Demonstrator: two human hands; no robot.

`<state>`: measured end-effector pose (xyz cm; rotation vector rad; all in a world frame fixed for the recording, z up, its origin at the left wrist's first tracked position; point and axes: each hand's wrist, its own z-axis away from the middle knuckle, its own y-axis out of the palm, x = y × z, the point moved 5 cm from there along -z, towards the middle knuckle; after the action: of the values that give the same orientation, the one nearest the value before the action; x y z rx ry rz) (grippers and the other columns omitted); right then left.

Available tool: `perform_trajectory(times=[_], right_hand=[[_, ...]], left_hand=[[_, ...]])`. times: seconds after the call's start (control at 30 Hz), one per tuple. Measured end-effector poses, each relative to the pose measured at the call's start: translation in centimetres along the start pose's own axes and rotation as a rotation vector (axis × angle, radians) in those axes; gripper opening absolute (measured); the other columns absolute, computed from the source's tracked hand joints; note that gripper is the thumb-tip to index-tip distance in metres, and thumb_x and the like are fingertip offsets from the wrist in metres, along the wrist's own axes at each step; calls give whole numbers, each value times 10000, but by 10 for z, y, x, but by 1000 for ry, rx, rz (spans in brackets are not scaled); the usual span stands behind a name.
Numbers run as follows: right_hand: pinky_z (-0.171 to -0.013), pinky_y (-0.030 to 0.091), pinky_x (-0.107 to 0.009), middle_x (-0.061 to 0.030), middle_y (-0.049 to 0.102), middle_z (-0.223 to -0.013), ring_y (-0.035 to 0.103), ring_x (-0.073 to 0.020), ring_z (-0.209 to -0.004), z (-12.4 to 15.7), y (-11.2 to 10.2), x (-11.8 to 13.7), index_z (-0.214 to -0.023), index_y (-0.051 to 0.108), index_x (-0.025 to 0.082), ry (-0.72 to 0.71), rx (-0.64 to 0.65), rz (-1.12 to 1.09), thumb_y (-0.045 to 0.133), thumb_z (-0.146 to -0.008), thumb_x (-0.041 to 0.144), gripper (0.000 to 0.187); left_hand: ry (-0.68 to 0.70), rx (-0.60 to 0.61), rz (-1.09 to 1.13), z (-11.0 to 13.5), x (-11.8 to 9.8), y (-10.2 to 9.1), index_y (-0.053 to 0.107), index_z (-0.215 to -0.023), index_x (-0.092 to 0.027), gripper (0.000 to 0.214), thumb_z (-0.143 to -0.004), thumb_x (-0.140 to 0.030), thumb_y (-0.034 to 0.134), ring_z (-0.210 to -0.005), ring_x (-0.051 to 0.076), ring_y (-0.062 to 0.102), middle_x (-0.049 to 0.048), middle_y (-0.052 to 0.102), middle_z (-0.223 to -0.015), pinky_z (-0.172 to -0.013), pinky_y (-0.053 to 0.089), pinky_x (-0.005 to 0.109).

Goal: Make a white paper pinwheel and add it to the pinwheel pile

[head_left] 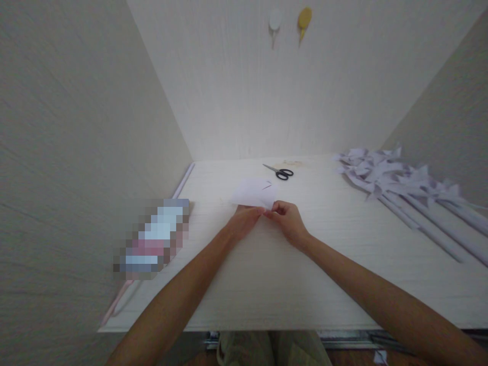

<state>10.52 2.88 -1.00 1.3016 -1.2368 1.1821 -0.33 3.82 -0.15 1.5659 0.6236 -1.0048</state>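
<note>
A white sheet of paper (253, 191) with cuts in it lies on the white table (274, 274), folded at its near edge. My left hand (244, 221) rests at the paper's near edge, fingers pinched on it. My right hand (287, 218) is curled and pinches the same near corner of the paper beside the left fingertips. Black-handled scissors (280, 172) lie just beyond the paper, untouched.
A pile of white paper pinwheels on rolled paper sticks (404, 188) lies at the right. A blurred-out object (154, 239) and a thin paper tube (183, 180) sit along the left wall. Two hooks (290, 20) hang on the back wall.
</note>
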Motion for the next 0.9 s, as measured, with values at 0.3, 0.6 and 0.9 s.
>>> perform_trajectory(times=[0.3,0.6,0.9], right_hand=[[-613,424,-269,1,593,-674,522,-136,-655,-1,5,-1,-566,523,186,-40,73,21,654,-564,264,152],[-623,450,-261,20,571,-726,528,-122,-694,-7,-1,1,-691,565,213,125,106,-491,638,-600,323,160],[-515,409,-188,32,522,-573,478,-73,-574,-12,-10,-5,-531,571,165,145,9,-332,702,-542,261,163]], left_hand=[[108,-203,130,-3,-4,-10,587,-921,-157,342,-608,-277,653,-860,176,587,54,640,-924,-769,459,314],[211,-443,-176,-1,-7,-31,614,-832,-115,354,-544,-303,696,-706,161,599,75,659,-847,-653,479,293],[199,-521,-396,0,-11,-36,635,-785,-94,397,-530,-393,685,-649,161,589,89,660,-788,-576,468,272]])
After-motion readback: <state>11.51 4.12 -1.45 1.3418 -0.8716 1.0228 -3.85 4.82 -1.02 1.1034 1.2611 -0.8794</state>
